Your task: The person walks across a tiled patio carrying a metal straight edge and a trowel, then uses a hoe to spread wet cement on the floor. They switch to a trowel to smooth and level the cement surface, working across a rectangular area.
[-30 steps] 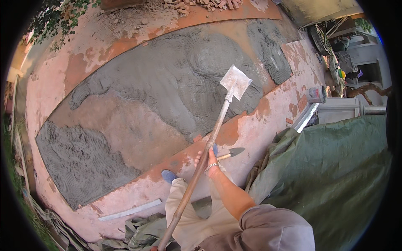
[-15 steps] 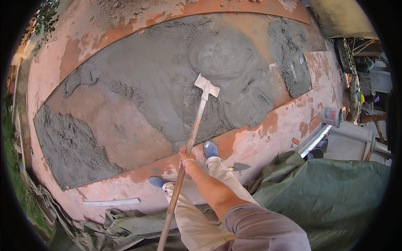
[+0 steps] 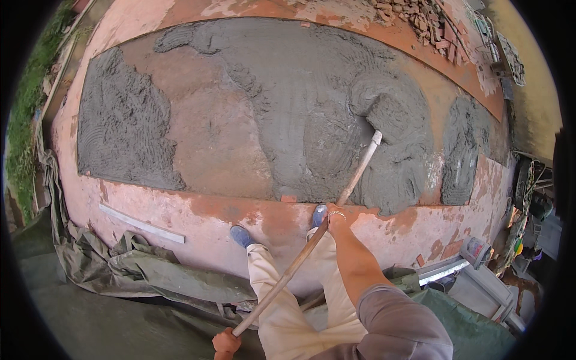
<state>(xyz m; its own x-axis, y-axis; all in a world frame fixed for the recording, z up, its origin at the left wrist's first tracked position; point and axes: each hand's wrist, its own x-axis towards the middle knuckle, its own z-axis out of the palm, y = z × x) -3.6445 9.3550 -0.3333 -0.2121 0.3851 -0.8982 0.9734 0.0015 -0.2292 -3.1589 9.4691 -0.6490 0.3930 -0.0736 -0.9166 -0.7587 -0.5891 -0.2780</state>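
Note:
A long wooden-handled hoe (image 3: 287, 277) slants from the lower left up into wet grey mortar (image 3: 303, 66). Its blade is sunk beside a raised heap of mortar (image 3: 393, 117), so only the pale socket end shows. My right hand (image 3: 333, 211) is wrapped around the middle of the handle, just over the mortar's near edge. Down by my left leg, my left hand (image 3: 226, 342) grips the butt end. My feet, in blue shoes (image 3: 241, 236), stand on the pinkish floor along the mortar's edge.
A rough mortar strip (image 3: 123, 114) lies left, another (image 3: 462, 153) right. A pale straight bar (image 3: 142, 223) and crumpled green tarp (image 3: 180, 273) lie near left. A bucket (image 3: 476, 252) stands at right. Broken bricks (image 3: 429, 27) are piled at the far right.
The hoe's blade, lifted and visible before, is now down in the mortar farther right. My left hand has come into view on the handle's end. The whole view has turned.

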